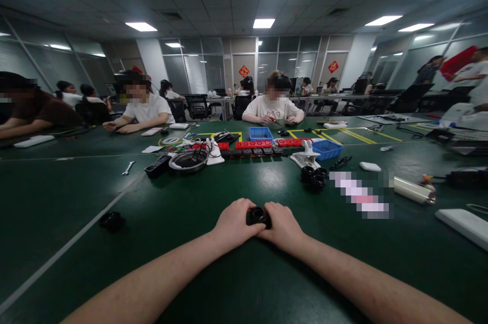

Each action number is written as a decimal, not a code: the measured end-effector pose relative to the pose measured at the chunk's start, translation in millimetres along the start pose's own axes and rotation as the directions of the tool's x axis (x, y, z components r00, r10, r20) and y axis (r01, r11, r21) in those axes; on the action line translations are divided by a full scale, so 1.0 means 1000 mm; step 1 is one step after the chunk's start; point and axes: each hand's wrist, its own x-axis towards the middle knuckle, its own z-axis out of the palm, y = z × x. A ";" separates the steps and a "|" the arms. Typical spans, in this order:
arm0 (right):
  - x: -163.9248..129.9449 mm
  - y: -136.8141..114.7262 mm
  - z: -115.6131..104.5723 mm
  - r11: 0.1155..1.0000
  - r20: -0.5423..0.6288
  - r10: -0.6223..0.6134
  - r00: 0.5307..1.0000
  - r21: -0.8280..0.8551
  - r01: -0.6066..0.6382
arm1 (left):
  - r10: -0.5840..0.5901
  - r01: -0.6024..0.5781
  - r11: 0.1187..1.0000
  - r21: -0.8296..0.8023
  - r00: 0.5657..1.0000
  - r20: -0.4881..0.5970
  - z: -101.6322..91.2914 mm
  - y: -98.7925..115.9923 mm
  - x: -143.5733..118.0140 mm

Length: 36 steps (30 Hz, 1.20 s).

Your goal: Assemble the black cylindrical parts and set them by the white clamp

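My left hand (234,222) and my right hand (282,225) meet at the middle of the green table (190,263), both closed around one small black round part (258,215) that shows between the thumbs. The hands rest on or just above the tabletop. Its lower side is hidden by my fingers. Several similar black round parts (314,177) lie a little beyond my right hand, next to a white plastic piece (305,157).
A black cap (111,220) lies left of my hands. Farther off are a metal bowl (188,160), a wrench (128,167), red and black strips (253,147), two blue trays (327,149), a white cylinder (414,190). Other people sit at the table's far side.
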 end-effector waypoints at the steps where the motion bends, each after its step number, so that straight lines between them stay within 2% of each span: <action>1: 0.001 0.001 -0.001 0.998 0.008 -0.040 0.999 0.052 0.039 | 0.019 -0.019 1.000 -0.006 1.000 0.005 -0.001 0.000 0.000; 5: 0.006 0.013 -0.006 0.943 0.116 -0.221 0.968 0.278 0.182 | 0.082 -0.079 0.996 -0.050 0.994 0.069 -0.009 -0.003 0.001; 9: 0.010 0.024 -0.015 0.885 0.223 -0.340 0.914 0.405 0.230 | 0.168 -0.151 0.983 -0.106 0.970 0.174 -0.015 -0.006 0.000; 12: 0.011 0.027 -0.021 0.860 0.251 -0.386 0.888 0.445 0.249 | 0.197 -0.175 0.976 -0.127 0.962 0.188 -0.017 -0.008 0.001; 19: 0.013 0.024 -0.023 0.850 0.262 -0.408 0.874 0.458 0.260 | 0.200 -0.165 0.970 -0.176 0.958 0.206 -0.015 -0.012 0.004; 23: 0.013 0.024 -0.022 0.846 0.255 -0.395 0.883 0.475 0.241 | 0.230 -0.193 0.961 -0.197 0.956 0.182 -0.014 -0.014 0.005; 30: 0.013 0.026 -0.015 0.878 0.279 -0.261 0.924 0.467 0.107 | 0.146 -0.097 0.963 -0.250 0.972 0.185 -0.007 -0.015 0.003; 36: 0.011 0.025 -0.010 0.920 0.252 -0.150 0.956 0.389 0.042 | 0.068 -0.039 0.970 -0.238 0.991 0.115 0.004 -0.013 0.003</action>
